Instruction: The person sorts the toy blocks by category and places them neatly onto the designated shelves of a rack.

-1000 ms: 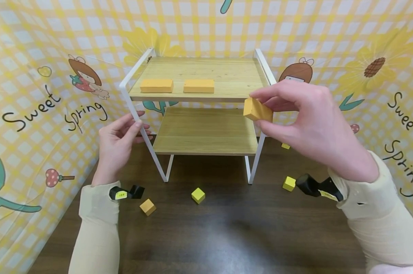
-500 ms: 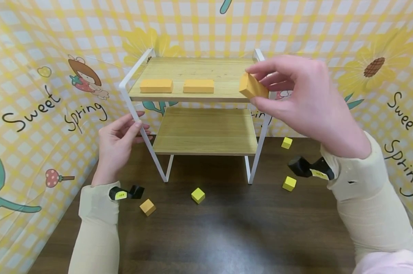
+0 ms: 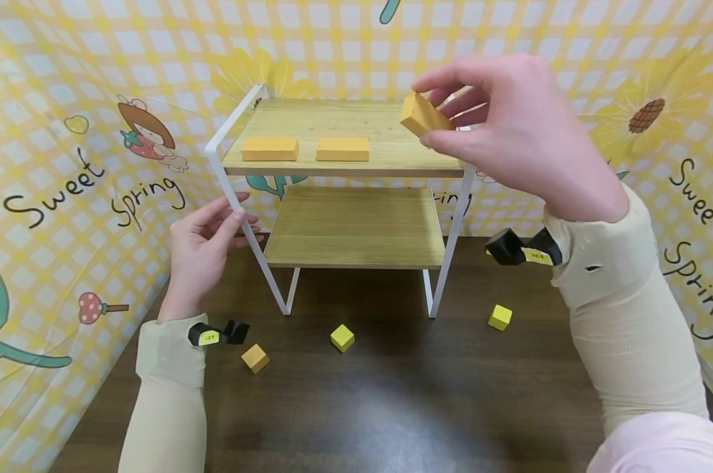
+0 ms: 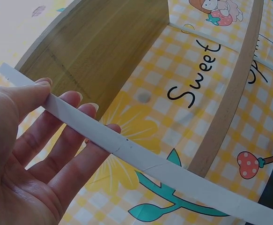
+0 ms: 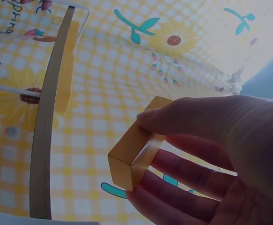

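Note:
A two-tier shelf rack with wood-look boards and a white frame stands in the middle of the head view. My left hand [image 3: 202,243] grips the rack's left front leg [image 4: 99,133], thumb on one side and fingers on the other. Between thumb and fingers, my right hand [image 3: 510,125] pinches an orange block [image 3: 422,115], tilted, above the right part of the top board [image 3: 386,161]. The right wrist view shows this orange block [image 5: 134,145] apart from the board's edge [image 5: 42,136]. Two more orange blocks, a left one [image 3: 270,149] and a middle one [image 3: 342,149], lie flat along the top board's front.
On the dark floor [image 3: 356,407] lie an orange cube [image 3: 255,358], a yellow cube [image 3: 342,337] in front of the rack and another yellow cube [image 3: 500,317] at right. The lower board [image 3: 354,226] sits beneath the top one. Checked cloth [image 3: 356,52] hangs behind and at both sides.
My right hand has risen with the orange block, from in front of the top board's right front edge to above the board, shifting slightly left. My left hand stays on the leg.

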### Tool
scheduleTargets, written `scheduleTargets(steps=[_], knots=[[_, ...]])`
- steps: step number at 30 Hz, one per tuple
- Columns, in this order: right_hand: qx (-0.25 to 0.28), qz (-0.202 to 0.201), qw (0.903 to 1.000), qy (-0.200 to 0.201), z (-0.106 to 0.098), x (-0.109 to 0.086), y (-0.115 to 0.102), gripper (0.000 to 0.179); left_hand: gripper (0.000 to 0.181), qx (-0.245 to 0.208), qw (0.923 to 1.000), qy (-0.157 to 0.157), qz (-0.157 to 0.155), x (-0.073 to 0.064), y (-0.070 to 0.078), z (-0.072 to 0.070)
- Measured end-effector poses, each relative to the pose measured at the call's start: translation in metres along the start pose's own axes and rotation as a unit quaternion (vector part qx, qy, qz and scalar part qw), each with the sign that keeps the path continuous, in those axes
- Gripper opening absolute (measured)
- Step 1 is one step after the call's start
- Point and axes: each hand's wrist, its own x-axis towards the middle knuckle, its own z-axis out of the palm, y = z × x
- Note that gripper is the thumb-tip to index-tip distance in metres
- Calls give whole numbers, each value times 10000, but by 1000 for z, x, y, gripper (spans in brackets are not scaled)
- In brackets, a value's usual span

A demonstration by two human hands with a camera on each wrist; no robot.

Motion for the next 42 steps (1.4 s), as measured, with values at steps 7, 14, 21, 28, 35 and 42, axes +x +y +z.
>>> scheduleTargets(steps=[7, 14, 21, 28, 35, 42], knots=[[-529, 196, 9968, -560, -1, 12, 3, 38, 27, 28, 10000, -8, -15, 0, -1, 0], [-620, -179, 9887, -1352, 1, 24, 6, 31, 26, 27, 10000, -18, -42, 0, 0, -1], [-1062, -365, 9784, -1735, 4, 36, 8, 34, 27, 49, 10000, 9, -61, -1, 0, -1], [-1215, -312, 9726, -1958, 6, 46, 13, 37, 25, 36, 10000, 37, -40, 0, 0, -1], [-1265, -177, 9687, -2129, 8, 50, 20, 29, 26, -9, 10000, -18, -43, -1, 0, -1], [-1104, -124, 9679, -2256, 10, 50, 22, 29, 26, 9, 10000, 2, -64, -1, 0, -1]])
